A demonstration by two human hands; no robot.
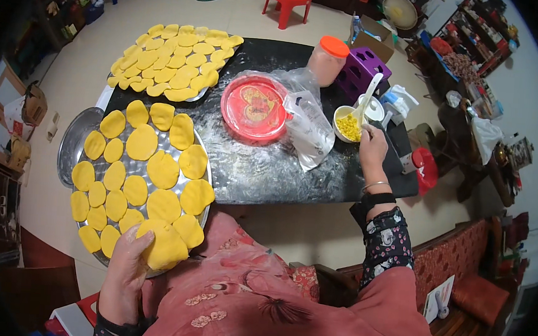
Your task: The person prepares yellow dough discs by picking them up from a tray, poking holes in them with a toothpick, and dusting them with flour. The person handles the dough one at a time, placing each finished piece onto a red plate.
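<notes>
We've got our L hand (128,257) clamped on 1 yellow dough disc (166,249), thumb on top, prob. to keep the soft round from folding. It's over the near side of the round metal tray (165,141) at left, where other discs (163,205) lie in 1 layer, prob. vs sticking. Our R hand (374,149) is at the near-right rim of the white bowl (336,124) w/ yellow bits (348,128); can't tell if fingers grip it. White spoon (369,95) leans handle-up, prob. for quick reach.

Yellow dough disc (167,247) is held, white bowl (337,118) upright.
</notes>
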